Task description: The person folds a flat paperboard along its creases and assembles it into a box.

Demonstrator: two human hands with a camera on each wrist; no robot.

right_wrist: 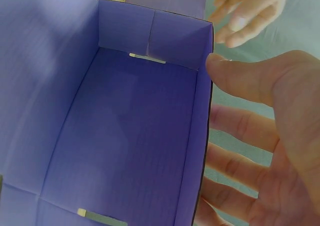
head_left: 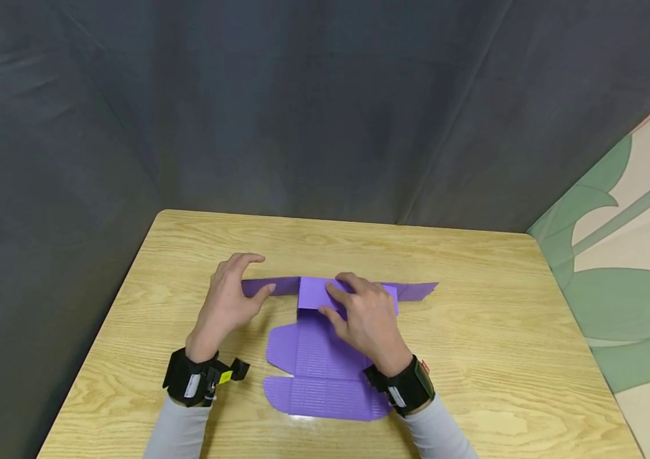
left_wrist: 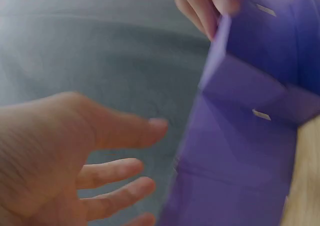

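Note:
A partly folded purple cardboard box [head_left: 331, 357] lies on the table, its lid part spread flat toward the person. Its far part stands folded up, with a long side flap [head_left: 279, 286] reaching out left and another flap [head_left: 418, 292] out right. My right hand [head_left: 369, 322] holds the far wall [right_wrist: 200, 131]: the thumb is at its top edge, the other fingers along its outer face. Near the left flap, my left hand [head_left: 226, 305] hovers with thumb and fingers spread, a gap showing between it and the purple panel [left_wrist: 240, 141] in the left wrist view.
The wooden table [head_left: 503, 331] extends on all sides of the box. A dark grey curtain [head_left: 302, 115] hangs behind and left of it. At right is a cloth with green leaf shapes [head_left: 635, 312]. Black camera bands [head_left: 193, 379] sit on both wrists.

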